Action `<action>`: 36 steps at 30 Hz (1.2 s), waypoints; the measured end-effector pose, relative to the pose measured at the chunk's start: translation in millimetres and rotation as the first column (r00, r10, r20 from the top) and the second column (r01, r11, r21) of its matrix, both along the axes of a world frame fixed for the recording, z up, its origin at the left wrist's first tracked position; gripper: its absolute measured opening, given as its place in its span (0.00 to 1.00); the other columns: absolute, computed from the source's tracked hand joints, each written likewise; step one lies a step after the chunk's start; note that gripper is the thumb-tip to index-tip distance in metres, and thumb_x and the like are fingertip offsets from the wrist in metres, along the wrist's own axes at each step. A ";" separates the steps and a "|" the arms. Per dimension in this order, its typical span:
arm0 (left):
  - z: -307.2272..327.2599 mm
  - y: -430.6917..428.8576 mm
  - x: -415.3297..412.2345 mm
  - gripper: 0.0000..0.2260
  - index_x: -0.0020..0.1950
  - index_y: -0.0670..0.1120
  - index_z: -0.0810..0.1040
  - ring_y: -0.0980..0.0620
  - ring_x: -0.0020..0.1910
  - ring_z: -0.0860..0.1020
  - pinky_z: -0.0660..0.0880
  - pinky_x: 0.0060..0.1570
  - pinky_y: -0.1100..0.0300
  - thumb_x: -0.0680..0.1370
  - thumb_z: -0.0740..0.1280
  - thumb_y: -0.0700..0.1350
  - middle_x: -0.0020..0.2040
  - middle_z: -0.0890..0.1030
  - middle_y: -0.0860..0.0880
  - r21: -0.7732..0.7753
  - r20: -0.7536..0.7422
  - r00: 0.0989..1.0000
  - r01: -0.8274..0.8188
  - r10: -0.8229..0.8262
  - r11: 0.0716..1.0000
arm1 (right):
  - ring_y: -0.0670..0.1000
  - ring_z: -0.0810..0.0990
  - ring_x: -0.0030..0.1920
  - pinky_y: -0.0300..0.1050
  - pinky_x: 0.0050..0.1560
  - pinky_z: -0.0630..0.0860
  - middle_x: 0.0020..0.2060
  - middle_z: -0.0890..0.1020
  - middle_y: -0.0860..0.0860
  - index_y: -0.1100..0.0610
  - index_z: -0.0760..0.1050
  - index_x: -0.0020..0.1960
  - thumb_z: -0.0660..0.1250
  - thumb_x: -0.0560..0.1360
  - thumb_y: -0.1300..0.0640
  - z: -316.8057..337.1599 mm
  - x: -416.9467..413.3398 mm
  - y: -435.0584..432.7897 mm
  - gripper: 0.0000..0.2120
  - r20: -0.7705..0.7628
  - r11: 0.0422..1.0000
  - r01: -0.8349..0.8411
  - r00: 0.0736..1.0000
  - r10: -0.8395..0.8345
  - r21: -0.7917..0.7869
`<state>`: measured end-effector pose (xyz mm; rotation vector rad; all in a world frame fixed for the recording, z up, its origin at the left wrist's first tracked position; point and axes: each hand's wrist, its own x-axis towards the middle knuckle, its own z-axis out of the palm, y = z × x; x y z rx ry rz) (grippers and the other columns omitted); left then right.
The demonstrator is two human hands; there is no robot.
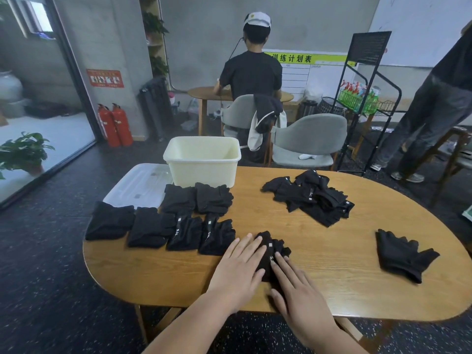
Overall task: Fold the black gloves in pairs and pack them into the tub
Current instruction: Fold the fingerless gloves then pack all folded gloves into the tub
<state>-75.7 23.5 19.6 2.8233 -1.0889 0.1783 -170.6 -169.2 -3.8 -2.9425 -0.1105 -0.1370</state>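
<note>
**Seven folded, one pile and one loose glove**

Both hands lie flat with straight, spread fingers on one folded glove bundle [271,247] near the front edge of the wooden table [332,272]. The left hand [238,267] presses its left side and the right hand [298,295] presses its near right corner; neither hand curls around it.

Just to the left are six more folded bundles in two rows. The front row has four [109,221] [150,227] [185,233] [217,237], side by side and touching. The back row has two [178,199] [213,198], right in front of the tub.

One cream tub [204,172] stands at the far edge of the table, with one translucent lid [138,185] lying flat beside it on the left.

One heap of unfolded black gloves [311,198] sits toward the far right; their number cannot be told. One spread glove piece [401,254] lies apart at the right; whether it is single or a pair cannot be told.

Beyond the table are two grey chairs [310,134], two red fire extinguishers [115,125] and two other people [251,70].
</note>
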 end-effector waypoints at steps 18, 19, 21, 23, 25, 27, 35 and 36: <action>-6.8 29.0 39.6 0.28 0.86 0.52 0.54 0.52 0.86 0.45 0.42 0.84 0.53 0.88 0.45 0.61 0.87 0.51 0.51 -0.115 -0.081 0.953 -0.300 0.292 0.947 | 0.47 0.35 0.83 0.50 0.82 0.41 0.82 0.35 0.41 0.45 0.38 0.85 0.40 0.83 0.31 23.7 120.0 13.9 0.35 -0.211 1.000 0.008 0.977 -0.014 -0.030; -7.7 29.3 40.2 0.28 0.86 0.52 0.55 0.53 0.86 0.45 0.41 0.84 0.54 0.88 0.45 0.61 0.87 0.53 0.51 -0.116 -0.086 0.954 -0.297 0.288 0.948 | 0.47 0.35 0.83 0.51 0.83 0.41 0.82 0.35 0.41 0.45 0.38 0.85 0.40 0.83 0.31 23.4 127.7 13.6 0.35 -0.220 1.000 0.007 0.976 -0.012 -0.023; -9.3 29.2 41.0 0.29 0.87 0.52 0.54 0.54 0.86 0.45 0.40 0.83 0.54 0.88 0.44 0.62 0.87 0.53 0.52 -0.102 -0.086 0.955 -0.290 0.282 0.952 | 0.47 0.35 0.83 0.51 0.83 0.42 0.83 0.36 0.41 0.45 0.38 0.85 0.41 0.83 0.32 21.0 143.6 13.3 0.35 -0.220 1.000 0.008 0.975 -0.011 -0.016; -9.2 28.0 42.3 0.29 0.87 0.52 0.53 0.54 0.86 0.45 0.39 0.83 0.54 0.88 0.44 0.62 0.87 0.53 0.52 -0.094 -0.087 0.957 -0.286 0.278 0.954 | 0.47 0.35 0.83 0.52 0.83 0.42 0.83 0.37 0.42 0.45 0.39 0.85 0.42 0.84 0.33 18.4 159.4 13.6 0.34 -0.215 1.000 0.012 0.976 -0.014 -0.012; -8.0 27.7 43.1 0.29 0.87 0.52 0.52 0.53 0.86 0.45 0.38 0.82 0.55 0.88 0.44 0.62 0.87 0.52 0.52 -0.092 -0.093 0.956 -0.287 0.279 0.953 | 0.48 0.36 0.83 0.52 0.83 0.43 0.83 0.37 0.43 0.46 0.39 0.85 0.44 0.85 0.35 17.4 174.6 15.5 0.34 -0.211 1.000 0.008 0.977 -0.011 -0.014; -7.5 27.6 43.6 0.29 0.87 0.52 0.52 0.53 0.86 0.44 0.38 0.82 0.54 0.87 0.45 0.62 0.87 0.51 0.51 -0.097 -0.098 0.955 -0.289 0.279 0.952 | 0.49 0.37 0.83 0.52 0.83 0.43 0.83 0.38 0.43 0.46 0.40 0.85 0.45 0.85 0.36 17.7 189.4 17.5 0.33 -0.209 1.000 0.004 0.978 -0.008 -0.019; -13.1 28.4 45.4 0.28 0.84 0.50 0.65 0.49 0.86 0.49 0.51 0.83 0.48 0.87 0.49 0.61 0.86 0.57 0.48 -0.095 -0.030 0.953 -0.304 0.303 0.948 | 0.48 0.36 0.83 0.53 0.83 0.42 0.83 0.37 0.44 0.46 0.40 0.85 0.45 0.86 0.37 15.5 230.2 25.8 0.33 -0.197 1.000 0.005 0.980 -0.009 -0.017; -13.4 28.5 45.4 0.28 0.83 0.50 0.66 0.48 0.86 0.50 0.53 0.83 0.47 0.87 0.49 0.61 0.86 0.57 0.48 -0.097 -0.024 0.951 -0.308 0.307 0.947 | 0.48 0.35 0.83 0.53 0.83 0.41 0.83 0.36 0.44 0.47 0.39 0.85 0.44 0.86 0.36 14.4 229.8 25.8 0.33 -0.190 1.000 0.001 0.982 -0.006 -0.025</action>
